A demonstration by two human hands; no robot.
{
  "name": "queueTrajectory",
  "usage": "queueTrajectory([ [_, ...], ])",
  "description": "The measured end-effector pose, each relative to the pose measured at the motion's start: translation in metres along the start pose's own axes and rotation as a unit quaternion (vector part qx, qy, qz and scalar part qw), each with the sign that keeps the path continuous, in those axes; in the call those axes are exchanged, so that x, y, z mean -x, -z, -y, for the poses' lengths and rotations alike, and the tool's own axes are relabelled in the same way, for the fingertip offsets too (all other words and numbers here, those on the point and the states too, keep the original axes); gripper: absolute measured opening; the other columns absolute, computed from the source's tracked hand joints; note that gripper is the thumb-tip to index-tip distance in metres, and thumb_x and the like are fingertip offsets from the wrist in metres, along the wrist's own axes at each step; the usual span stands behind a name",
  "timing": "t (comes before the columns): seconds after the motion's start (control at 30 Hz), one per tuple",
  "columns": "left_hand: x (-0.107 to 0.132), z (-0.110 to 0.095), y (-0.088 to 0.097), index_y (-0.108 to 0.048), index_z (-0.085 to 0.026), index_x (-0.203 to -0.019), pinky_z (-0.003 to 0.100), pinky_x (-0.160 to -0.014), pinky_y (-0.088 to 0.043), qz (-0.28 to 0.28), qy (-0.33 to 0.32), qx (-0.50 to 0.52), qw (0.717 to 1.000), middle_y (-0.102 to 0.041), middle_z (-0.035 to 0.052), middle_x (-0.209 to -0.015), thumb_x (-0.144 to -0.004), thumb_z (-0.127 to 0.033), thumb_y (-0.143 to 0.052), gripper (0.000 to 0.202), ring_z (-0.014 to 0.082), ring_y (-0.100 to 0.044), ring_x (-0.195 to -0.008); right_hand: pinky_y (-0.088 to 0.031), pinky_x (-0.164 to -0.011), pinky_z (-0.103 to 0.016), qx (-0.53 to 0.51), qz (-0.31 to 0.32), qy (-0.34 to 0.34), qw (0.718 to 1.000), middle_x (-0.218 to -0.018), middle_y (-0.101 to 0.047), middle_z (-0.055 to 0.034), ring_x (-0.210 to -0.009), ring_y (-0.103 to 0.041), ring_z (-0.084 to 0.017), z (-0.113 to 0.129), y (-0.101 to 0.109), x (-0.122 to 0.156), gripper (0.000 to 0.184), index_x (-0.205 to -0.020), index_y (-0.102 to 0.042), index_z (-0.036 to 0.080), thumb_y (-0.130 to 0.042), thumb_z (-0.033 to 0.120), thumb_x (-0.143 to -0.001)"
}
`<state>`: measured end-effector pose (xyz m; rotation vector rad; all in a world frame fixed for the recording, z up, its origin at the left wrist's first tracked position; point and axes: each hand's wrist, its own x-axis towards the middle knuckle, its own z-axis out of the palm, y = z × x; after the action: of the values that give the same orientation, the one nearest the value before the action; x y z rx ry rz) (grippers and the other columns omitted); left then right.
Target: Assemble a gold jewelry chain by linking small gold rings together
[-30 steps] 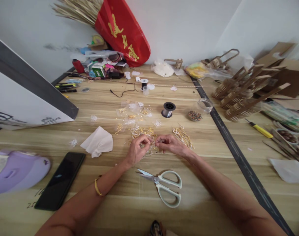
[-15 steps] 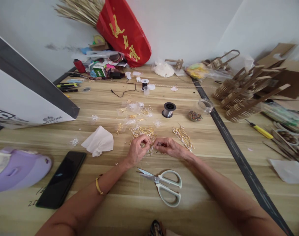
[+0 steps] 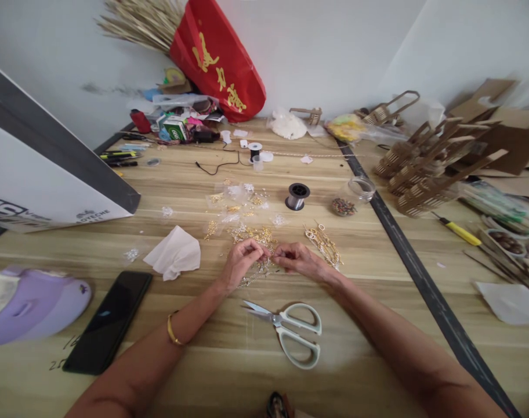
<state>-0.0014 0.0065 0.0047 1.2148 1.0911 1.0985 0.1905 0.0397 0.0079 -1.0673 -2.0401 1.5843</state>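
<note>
Closer to the right hand (image 3: pixel 294 258) than before, the left hand (image 3: pixel 242 264) nearly meets it mid-frame; whether either is clamped on anything, I cannot tell. Just below the left, the nearer one, a silver chain (image 3: pixel 252 281) slants up rightward.

**One head-worn view, aimed forward and down**

From the wearer's head, the camera looks over the left hand (image 3: pixel 245 262) and right hand (image 3: pixel 300 260) from above and behind, near enough to catch the scissors (image 3: pixel 275 318) just short of them, and faces across the wooden surface (image 3: pixel 221 366) to the wall (image 3: pixel 325 52) well beyond the hands.
</note>
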Motion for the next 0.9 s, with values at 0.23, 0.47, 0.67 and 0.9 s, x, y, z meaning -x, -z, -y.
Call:
queueTrajectory([
  [0.23,0.001,-0.002,0.000,-0.064,-0.014,-0.070,0.025,-0.066,-0.049,-0.006,0.007,-0.020,1.000,-0.068,0.0038,-0.073,-0.075,-0.025,-0.059,0.014,0.0122,-0.060,-0.066,-0.029,-0.048,-0.020,-0.010,-0.017,0.003,1.000,-0.059,-0.049,0.0036,-0.051,-0.040,-0.007,-0.001,0.001,0.000,0.024,-0.080,-0.059,0.015,-0.056,0.038,-0.082],
  [0.47,-0.001,0.003,-0.004,-0.066,-0.012,-0.069,0.023,-0.060,-0.047,-0.005,0.023,-0.070,0.997,-0.067,0.0029,-0.066,-0.068,-0.024,-0.069,0.012,0.0123,-0.060,-0.060,-0.033,-0.055,-0.022,0.046,-0.070,0.040,0.996,-0.065,-0.051,0.0016,-0.059,-0.043,-0.010,0.005,0.002,0.001,0.019,-0.080,-0.061,0.015,-0.055,0.033,-0.082],
  [0.67,-0.003,0.007,-0.005,-0.066,-0.013,-0.070,0.024,-0.062,-0.048,-0.010,0.033,-0.053,0.998,-0.068,0.0029,-0.066,-0.059,-0.025,-0.076,0.019,0.0126,-0.060,-0.061,-0.038,-0.060,-0.023,0.137,-0.098,0.103,0.980,-0.077,-0.059,-0.0020,-0.067,-0.050,-0.012,0.003,0.003,0.003,0.013,-0.086,-0.059,0.016,-0.050,0.025,-0.087],
  [0.9,-0.001,0.012,-0.007,-0.066,-0.012,-0.071,0.022,-0.060,-0.045,0.016,0.035,-0.047,0.998,-0.066,0.0018,-0.066,-0.060,-0.029,-0.077,0.023,0.0112,-0.057,-0.060,-0.040,-0.062,-0.023,0.223,-0.095,0.160,0.957,-0.081,-0.059,-0.0024,-0.067,-0.053,-0.012,0.013,-0.005,0.010,0.009,-0.090,-0.056,0.017,-0.047,0.021,-0.091],
])
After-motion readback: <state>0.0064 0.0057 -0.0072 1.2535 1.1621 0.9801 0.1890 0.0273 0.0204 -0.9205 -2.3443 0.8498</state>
